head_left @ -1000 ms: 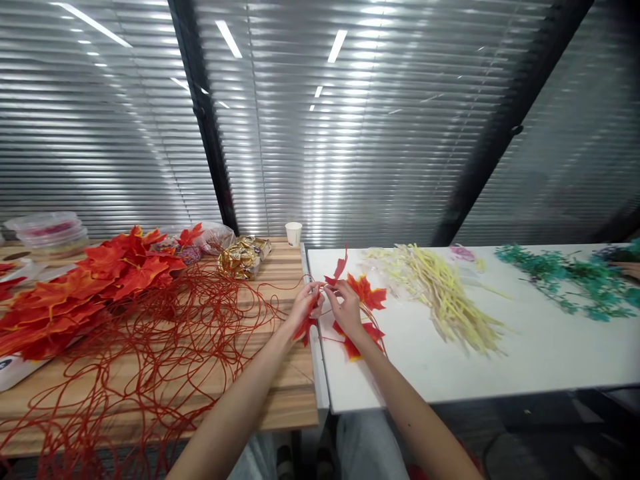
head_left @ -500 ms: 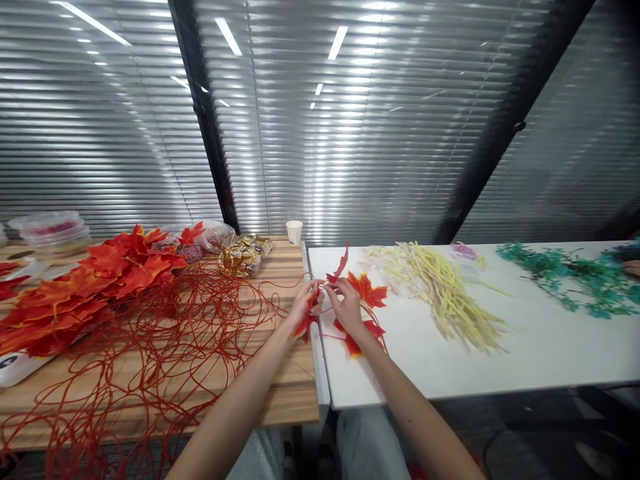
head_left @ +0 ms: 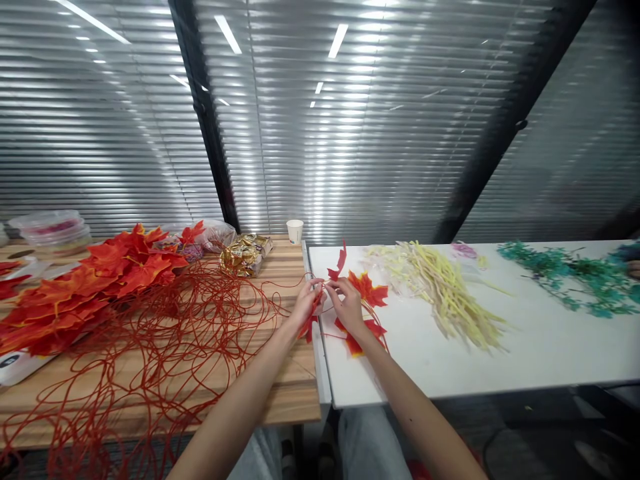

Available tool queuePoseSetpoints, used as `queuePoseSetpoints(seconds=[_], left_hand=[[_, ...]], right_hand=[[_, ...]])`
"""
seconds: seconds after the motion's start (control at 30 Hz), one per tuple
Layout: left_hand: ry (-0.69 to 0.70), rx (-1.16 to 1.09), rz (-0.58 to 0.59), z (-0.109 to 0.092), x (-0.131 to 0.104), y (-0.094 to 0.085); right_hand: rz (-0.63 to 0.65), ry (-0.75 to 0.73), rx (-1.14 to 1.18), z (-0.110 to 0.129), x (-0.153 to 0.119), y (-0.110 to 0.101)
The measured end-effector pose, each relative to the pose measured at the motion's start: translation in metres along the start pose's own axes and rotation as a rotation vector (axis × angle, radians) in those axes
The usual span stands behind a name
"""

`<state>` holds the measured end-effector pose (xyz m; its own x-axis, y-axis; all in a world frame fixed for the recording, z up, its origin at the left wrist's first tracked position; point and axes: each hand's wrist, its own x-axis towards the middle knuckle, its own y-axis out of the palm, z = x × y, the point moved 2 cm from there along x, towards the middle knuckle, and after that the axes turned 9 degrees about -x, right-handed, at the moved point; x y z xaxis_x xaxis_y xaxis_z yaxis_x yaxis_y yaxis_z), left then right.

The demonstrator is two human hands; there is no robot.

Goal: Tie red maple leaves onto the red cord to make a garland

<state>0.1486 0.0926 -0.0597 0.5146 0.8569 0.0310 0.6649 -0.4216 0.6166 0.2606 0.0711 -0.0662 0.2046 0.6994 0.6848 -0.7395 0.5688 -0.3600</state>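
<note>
My left hand (head_left: 306, 303) and my right hand (head_left: 346, 301) meet above the seam between two tables, fingertips pinched close together. Between them runs a thin red cord (head_left: 327, 335) with red artificial maple leaves on it. One leaf (head_left: 338, 261) stands up just beyond the fingertips. Another leaf (head_left: 309, 328) hangs below my left hand, partly covered by it. To the right of my right hand, an orange-red leaf (head_left: 369, 288) lies on the white table, and a further leaf (head_left: 357, 337) is partly behind my wrist. The exact spot where the fingers pinch is too small to make out.
Tangled red cord (head_left: 185, 333) spreads over the wooden table (head_left: 295, 393), beside a heap of maple leaves (head_left: 105, 280). Gold packaging (head_left: 245, 255) and a paper cup (head_left: 295, 231) stand behind. Yellow strips (head_left: 445, 293) and teal foliage (head_left: 575, 277) lie on the white table (head_left: 500, 367). Another person's hand shows at far right.
Both hands stay pinched at the cord with only slight finger movement. The upright leaf has shifted a little to the left and tilted.
</note>
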Motion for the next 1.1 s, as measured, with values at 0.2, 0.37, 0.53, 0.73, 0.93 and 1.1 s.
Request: queuePoseSetpoints(seconds=[0.2, 0.37, 0.53, 0.73, 0.93, 1.1], left_hand=[[0.012, 0.039, -0.054, 0.0000, 0.0018, -0.0012], [0.008, 0.040, -0.070, 0.0017, 0.0027, -0.0016], [0.018, 0.044, -0.066, 0.0036, 0.0023, -0.0026], [0.022, 0.039, -0.088, 0.0043, 0.0024, -0.0026], [0.009, 0.050, -0.070, 0.0048, 0.0044, -0.0043], [0.006, 0.046, -0.042, 0.0026, 0.0041, -0.0031]], right_hand=[[0.017, -0.002, -0.001, -0.0005, -0.0002, -0.0004], [0.011, 0.000, 0.004, -0.0023, -0.0001, 0.0000], [0.011, 0.013, -0.007, -0.0040, -0.0003, 0.0003], [0.014, 0.012, 0.007, -0.0019, 0.0006, -0.0006], [0.005, 0.034, -0.005, -0.0016, 0.0005, -0.0011], [-0.005, 0.062, 0.004, -0.0033, 0.0001, -0.0002]])
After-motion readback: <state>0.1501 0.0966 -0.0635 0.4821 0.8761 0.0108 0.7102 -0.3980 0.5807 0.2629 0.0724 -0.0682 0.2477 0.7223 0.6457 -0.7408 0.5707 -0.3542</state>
